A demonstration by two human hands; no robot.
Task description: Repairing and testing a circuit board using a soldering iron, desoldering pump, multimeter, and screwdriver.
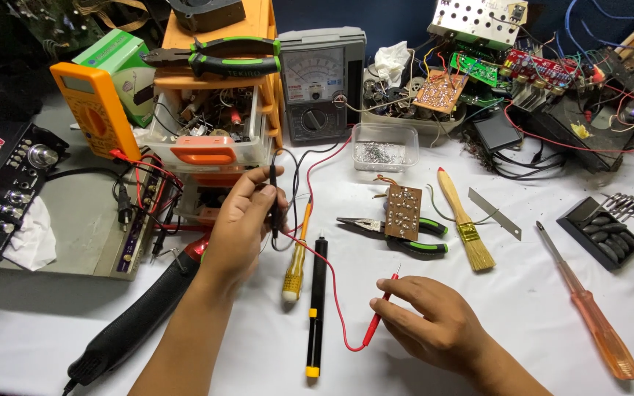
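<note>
My left hand [240, 227] holds a black test probe [274, 198] upright, its tip pointing up toward the orange drawer unit [214, 150]. My right hand [431, 319] rests on the white table and pinches a red test probe [381, 308], tip aimed up toward a small brown circuit board [403, 211]. That board lies on black-and-green pliers [398, 233]. Red and black leads run back to a grey analog meter [322, 84] standing at the rear.
A yellow screwdriver [296, 260] and a black-yellow pen tool [317, 308] lie between my hands. To the right are a brush [464, 224], a blade [494, 214] and an orange screwdriver [592, 315]. An orange multimeter [97, 110], a black amplifier [1, 187] and a black hot-air tool [141, 315] sit left.
</note>
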